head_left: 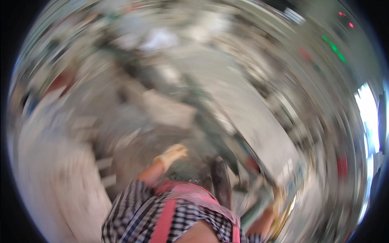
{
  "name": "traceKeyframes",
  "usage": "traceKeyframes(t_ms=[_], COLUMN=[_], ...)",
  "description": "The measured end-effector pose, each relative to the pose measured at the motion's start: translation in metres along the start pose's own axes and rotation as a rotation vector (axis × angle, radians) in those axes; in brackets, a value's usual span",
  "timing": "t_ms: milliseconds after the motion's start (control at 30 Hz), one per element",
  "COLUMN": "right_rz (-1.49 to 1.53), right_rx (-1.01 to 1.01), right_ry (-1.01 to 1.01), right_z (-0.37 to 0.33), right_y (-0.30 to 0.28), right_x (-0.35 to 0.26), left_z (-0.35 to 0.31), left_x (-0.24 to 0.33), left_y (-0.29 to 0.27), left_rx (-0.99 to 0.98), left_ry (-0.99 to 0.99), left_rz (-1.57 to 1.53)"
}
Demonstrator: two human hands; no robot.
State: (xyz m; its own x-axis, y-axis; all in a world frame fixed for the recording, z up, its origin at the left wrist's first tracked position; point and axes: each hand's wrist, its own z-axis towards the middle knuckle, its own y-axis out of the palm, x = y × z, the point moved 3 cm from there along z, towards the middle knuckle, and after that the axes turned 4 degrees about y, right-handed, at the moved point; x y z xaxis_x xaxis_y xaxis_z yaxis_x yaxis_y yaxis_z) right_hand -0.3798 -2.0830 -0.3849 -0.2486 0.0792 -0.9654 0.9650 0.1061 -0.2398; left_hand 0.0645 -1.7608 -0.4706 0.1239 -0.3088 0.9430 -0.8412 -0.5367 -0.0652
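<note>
Strong motion blur smears the view. My left hand (174, 154), in a pale yellowish glove, hangs in front of my body over the floor. No object shows in it, and its fingers are too smeared to read. At the lower right, my right hand (278, 198), which looks gloved too, is beside the near end of a long pale grey table (247, 105). Whether it touches the table or holds anything is lost in the blur.
A pale box-like block (168, 109) stands ahead, left of the table. A large whitish surface (73, 186) fills the lower left. Blurred light-coloured piles (160, 38) lie at the far side. A bright window (368, 117) is at the right.
</note>
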Motion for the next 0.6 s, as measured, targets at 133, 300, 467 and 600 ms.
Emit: traceKeyframes(t_ms=[133,300,467,600], right_rz=[0.077,-0.082,-0.137,-0.125], right_rx=[-0.348,-0.83,-1.001,-0.916], right_ry=[0.082,0.135,0.157,0.158], right_z=[0.11,0.108,0.085,0.112], right_y=[0.113,0.264,0.306,0.261], right_x=[0.006,0.014,0.017,-0.001], left_z=[-0.021,-0.108,-0.149,-0.135], left_x=[-0.113,-0.18,-0.185,-0.179], left_y=[-0.004,0.028,0.072,0.059], left_rx=[0.491,0.857,0.823,0.826], left_ry=[-0.37,-0.521,-0.686,-0.654], left_rz=[0.359,0.353,0.189,0.408])
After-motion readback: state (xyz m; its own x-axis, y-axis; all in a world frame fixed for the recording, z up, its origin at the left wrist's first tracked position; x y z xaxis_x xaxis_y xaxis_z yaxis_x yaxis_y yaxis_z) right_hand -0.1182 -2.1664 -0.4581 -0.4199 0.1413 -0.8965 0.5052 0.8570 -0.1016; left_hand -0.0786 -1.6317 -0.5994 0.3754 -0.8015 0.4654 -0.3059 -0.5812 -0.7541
